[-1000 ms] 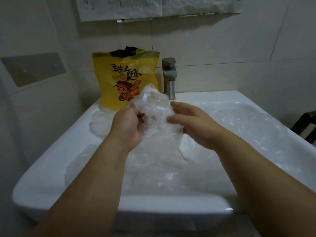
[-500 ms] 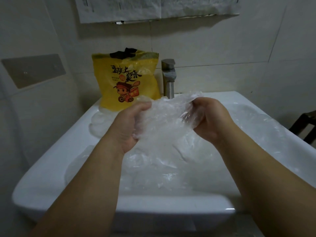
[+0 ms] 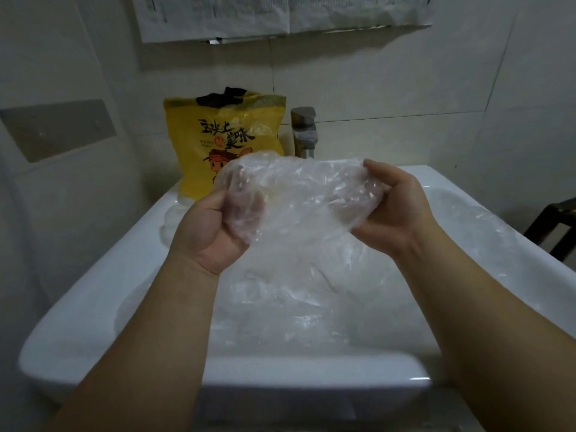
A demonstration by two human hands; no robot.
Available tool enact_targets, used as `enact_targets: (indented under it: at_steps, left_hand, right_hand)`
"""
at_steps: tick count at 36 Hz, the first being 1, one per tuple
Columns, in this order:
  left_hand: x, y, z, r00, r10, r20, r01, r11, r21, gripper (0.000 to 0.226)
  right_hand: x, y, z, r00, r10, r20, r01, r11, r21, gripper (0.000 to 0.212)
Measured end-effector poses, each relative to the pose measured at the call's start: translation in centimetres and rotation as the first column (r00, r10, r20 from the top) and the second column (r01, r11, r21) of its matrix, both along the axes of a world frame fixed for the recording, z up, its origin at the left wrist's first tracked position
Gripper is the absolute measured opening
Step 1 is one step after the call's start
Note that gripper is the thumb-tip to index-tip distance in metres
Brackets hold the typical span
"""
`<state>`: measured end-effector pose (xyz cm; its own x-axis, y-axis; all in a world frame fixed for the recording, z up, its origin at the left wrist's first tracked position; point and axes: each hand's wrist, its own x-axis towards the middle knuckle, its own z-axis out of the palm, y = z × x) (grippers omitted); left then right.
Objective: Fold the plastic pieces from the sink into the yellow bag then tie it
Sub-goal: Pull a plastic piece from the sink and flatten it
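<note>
A clear crinkled plastic piece (image 3: 299,188) is stretched between both hands above the white sink (image 3: 103,294). My left hand (image 3: 215,232) grips its left end, with the fingers showing through the film. My right hand (image 3: 396,207) pinches the right end, thumb on top. More clear plastic pieces (image 3: 296,307) lie piled in the basin below. The yellow bag (image 3: 199,141), printed with black characters and a cartoon figure, stands upright at the back left of the sink, something black poking out of its top. The held plastic hides the bag's lower right part.
A metal tap (image 3: 305,132) stands right of the yellow bag at the back rim. A further wad of clear plastic (image 3: 170,222) sits on the sink's left ledge. A grey plate (image 3: 59,129) is on the left wall, paper sheets (image 3: 280,10) hang above, and dark furniture (image 3: 554,226) is at far right.
The bunched plastic has been pulled apart: my right hand took its right end and moved right and up, spreading the sheet wider between both hands.
</note>
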<state>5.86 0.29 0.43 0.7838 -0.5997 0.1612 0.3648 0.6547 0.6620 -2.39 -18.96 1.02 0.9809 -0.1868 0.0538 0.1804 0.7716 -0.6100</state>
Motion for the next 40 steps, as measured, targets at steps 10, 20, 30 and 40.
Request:
enact_targets:
  at_steps: [10,20,30,40]
  left_hand:
    - [-1.0,-0.2,0.0,0.988,0.071,0.134,-0.120,0.905,0.407,0.024]
    - [-1.5,-0.9,0.3,0.663,0.326,0.673,-0.668,0.665,0.336,0.039]
    - [-2.5,-2.6,0.0,0.740,-0.184,0.647,-0.414,0.633,0.654,0.035]
    - [-0.3,-2.3,-0.6,0.943,0.196,0.268,-0.300,0.850,0.433,0.020]
  right_hand:
    - [-0.6,-0.5,0.7,0.999,0.032,0.036,-0.035,0.995,0.096,0.042]
    - [-0.3,-0.2,0.2,0.985,0.144,-0.098,-0.174,0.862,-0.476,0.017]
    - [-0.2,0.0,0.7,0.995,0.068,-0.079,-0.094,0.912,-0.398,0.022]
    - [0.2,1.2,-0.2,0.968,0.078,-0.240,-0.148,0.945,-0.292,0.030]
